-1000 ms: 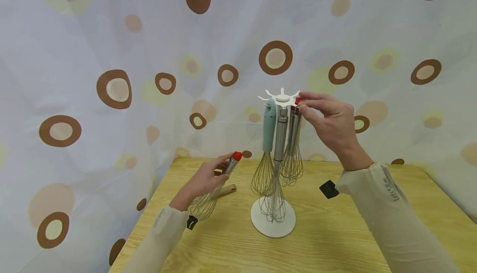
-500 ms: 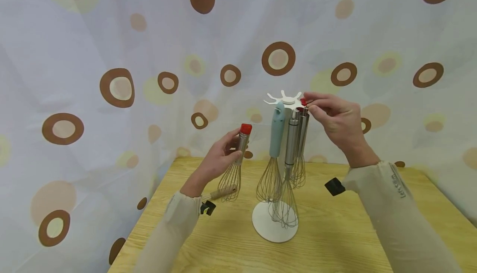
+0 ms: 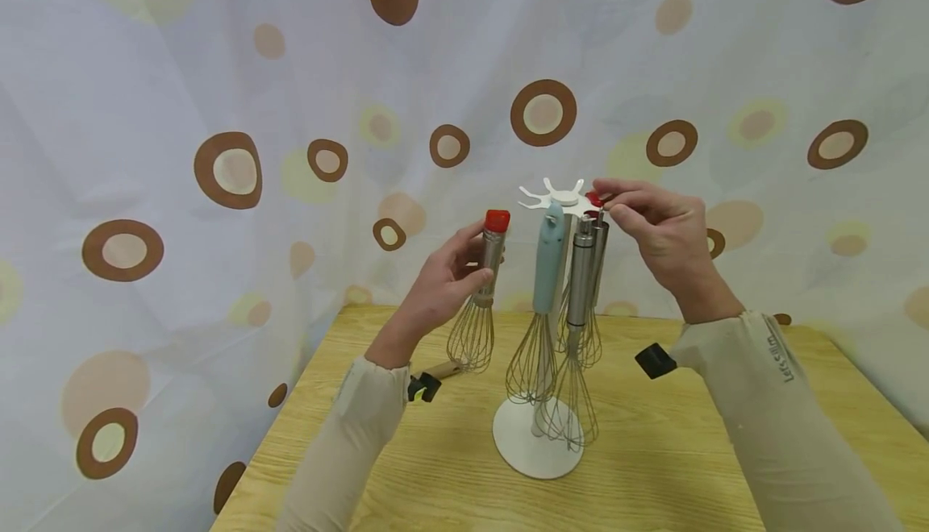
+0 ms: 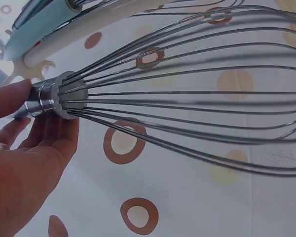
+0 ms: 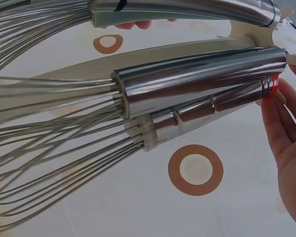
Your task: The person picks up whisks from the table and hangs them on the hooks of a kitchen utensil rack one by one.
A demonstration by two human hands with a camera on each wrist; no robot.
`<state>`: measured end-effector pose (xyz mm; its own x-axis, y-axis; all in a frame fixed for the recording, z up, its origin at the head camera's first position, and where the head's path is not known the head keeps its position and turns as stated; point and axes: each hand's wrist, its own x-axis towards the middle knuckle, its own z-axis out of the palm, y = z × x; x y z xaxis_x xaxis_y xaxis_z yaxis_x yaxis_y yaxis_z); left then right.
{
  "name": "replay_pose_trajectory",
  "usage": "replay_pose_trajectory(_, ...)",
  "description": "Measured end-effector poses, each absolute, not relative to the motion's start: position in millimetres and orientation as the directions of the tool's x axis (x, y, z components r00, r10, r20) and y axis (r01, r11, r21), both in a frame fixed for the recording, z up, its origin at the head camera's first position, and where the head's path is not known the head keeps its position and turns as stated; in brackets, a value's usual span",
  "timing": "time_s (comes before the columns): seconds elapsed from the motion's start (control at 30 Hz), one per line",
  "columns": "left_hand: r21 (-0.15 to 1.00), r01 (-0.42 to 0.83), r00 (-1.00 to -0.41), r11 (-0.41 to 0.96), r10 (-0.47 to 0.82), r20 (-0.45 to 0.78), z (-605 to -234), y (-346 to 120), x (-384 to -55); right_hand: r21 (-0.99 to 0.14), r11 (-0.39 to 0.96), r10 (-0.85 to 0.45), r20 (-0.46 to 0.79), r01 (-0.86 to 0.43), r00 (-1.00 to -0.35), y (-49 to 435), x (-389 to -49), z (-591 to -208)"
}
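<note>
My left hand (image 3: pixel 443 286) grips a steel-handled whisk (image 3: pixel 492 256) with a red end cap, held upright, wires down, left of the white hanging rack (image 3: pixel 564 198). In the left wrist view, fingers and thumb wrap that whisk's handle (image 4: pixel 47 98). At the rack's right side, my right hand (image 3: pixel 664 230) pinches the red end of another steel whisk (image 5: pixel 187 114), its wires hanging down. Beside that one hangs a plain steel whisk (image 5: pixel 197 81). Closer to the front hang a light-blue-handled whisk (image 3: pixel 547 270) and another steel whisk (image 3: pixel 581 282).
The rack stands on a round white base (image 3: pixel 530 455) on a wooden table (image 3: pixel 435 467). A whisk with a wooden handle (image 3: pixel 444 370) lies on the table behind my left wrist. A spotted cloth (image 3: pixel 464 48) hangs behind the table.
My left hand has raised its whisk from low over the table, moved it right toward the rack and turned it upright. The rack's top has turned and shifted slightly right; my right hand stays at it.
</note>
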<state>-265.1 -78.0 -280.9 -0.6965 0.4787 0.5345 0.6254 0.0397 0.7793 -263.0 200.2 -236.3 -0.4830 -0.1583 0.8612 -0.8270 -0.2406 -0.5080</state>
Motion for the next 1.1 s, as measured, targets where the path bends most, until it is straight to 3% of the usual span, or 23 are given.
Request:
replay_pose_trajectory(0.57, 0.695, 0.713, -0.687, 0.095, 0.291, 0.665, -267.8, -62.1, -262.4, -0.526, -0.292, -0.17, 0.85, -0.798, -0.498, 199.3, -259.9, -235.9)
replay_pose_trajectory(1.1, 0.615, 0.777, -0.623, 0.135, 0.311, 0.718, -269.0, -51.7, -260.6, -0.548, -0.197, -0.131, 0.836, -0.813, -0.532, 197.6, -259.4, -238.2)
